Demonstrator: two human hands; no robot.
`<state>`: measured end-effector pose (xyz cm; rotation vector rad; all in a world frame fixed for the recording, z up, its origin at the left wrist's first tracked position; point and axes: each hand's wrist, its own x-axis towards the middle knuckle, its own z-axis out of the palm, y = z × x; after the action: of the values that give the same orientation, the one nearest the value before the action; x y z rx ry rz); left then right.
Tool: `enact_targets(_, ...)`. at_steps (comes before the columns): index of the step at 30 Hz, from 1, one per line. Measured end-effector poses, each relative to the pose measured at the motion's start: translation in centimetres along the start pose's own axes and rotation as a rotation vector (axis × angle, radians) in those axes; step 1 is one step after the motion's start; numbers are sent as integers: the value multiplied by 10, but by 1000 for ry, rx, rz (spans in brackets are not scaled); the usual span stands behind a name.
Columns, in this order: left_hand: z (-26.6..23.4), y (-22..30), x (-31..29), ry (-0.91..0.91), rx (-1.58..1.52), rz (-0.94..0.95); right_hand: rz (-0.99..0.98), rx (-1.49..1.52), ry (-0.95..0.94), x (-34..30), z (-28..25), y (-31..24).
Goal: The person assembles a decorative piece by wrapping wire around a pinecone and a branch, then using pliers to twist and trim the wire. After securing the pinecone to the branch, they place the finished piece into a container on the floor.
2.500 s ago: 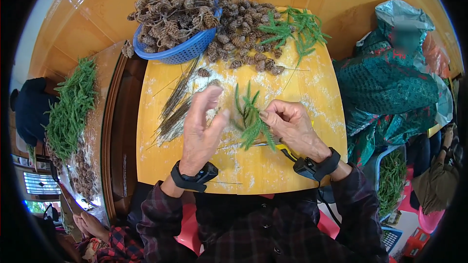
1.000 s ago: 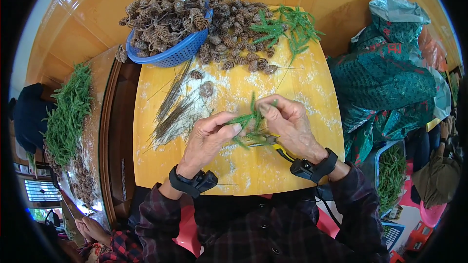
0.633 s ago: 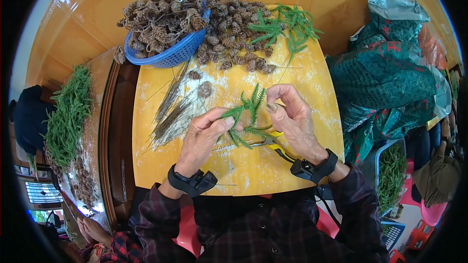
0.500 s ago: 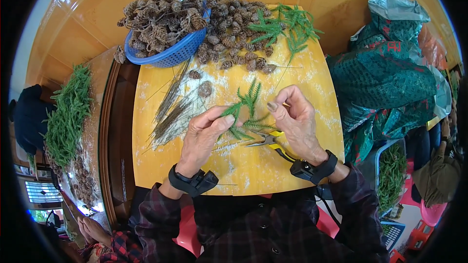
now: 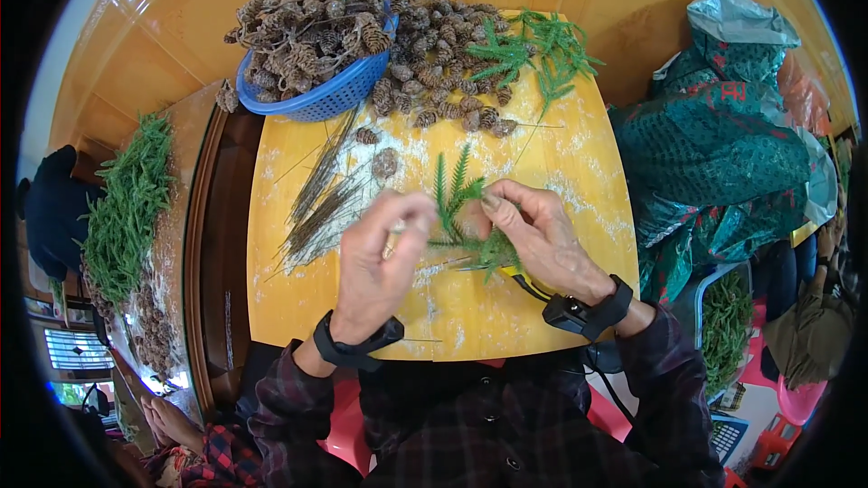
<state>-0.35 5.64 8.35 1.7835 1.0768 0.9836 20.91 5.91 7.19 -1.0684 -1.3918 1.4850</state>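
A green artificial pine sprig [image 5: 459,188] with several prongs is over the middle of the yellow table [image 5: 579,149]. My right hand [image 5: 547,239] pinches it between thumb and fingers, near its right side. Just left of the sprig is my left hand [image 5: 380,248], raised, its fingers curled and smeared by motion. Whether anything thin is in those fingers cannot be made out. Pliers with yellow and black handles [image 5: 532,286] lie under the sprig and my right hand, mostly covered.
A blue basket [image 5: 330,95] heaped with pine cones stands at the back left, with loose pine cones [image 5: 443,54] beside it. Thin dark wires [image 5: 316,203] lie at left; green sprigs [image 5: 551,50] lie back right. Dark green bags [image 5: 723,154] stand right. Greenery [image 5: 131,208] covers a side table.
The sprig has passed from my left hand to my right hand. My left hand has come away from it and lifted, fingers curling. The pliers are now more covered.
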Motion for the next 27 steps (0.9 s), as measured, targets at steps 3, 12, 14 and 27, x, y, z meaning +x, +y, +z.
enact_targets(3, -2, -8, 12, 163, -65, -28, -1, -2, -47, 1, -2, 2)
enact_targets(12, 13, -25, 16, -133, -372, -278, 68, -134, -97, 6, -6, 14)
enact_targets(14, 12, -37, 11, -123, -353, -293, 21, -81, -36, 8, 0, 12)
enact_targets(27, -4, -41, -8, -46, -54, -90, 26, -475, -58, 5, -3, 22)
